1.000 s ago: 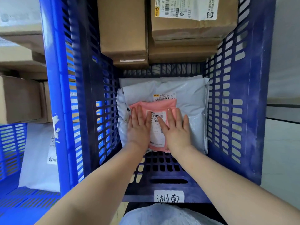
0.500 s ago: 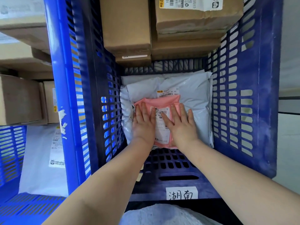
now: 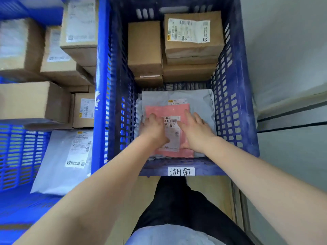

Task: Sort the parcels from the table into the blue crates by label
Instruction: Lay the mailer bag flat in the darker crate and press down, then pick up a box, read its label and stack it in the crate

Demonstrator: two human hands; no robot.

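The flat pink plastic mailer (image 3: 169, 131) lies on a grey plastic mailer bag (image 3: 200, 105) at the near end of your blue slatted plastic crate (image 3: 235, 110). Your left hand (image 3: 153, 129) and right hand (image 3: 194, 131) rest flat on it, fingers spread. Brown cardboard boxes (image 3: 145, 48) fill the crate's far end.

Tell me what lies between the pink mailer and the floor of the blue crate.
In the head view, a grey poly mailer lies under the pink mailer, between it and the floor of the blue crate. Anything lower is hidden.
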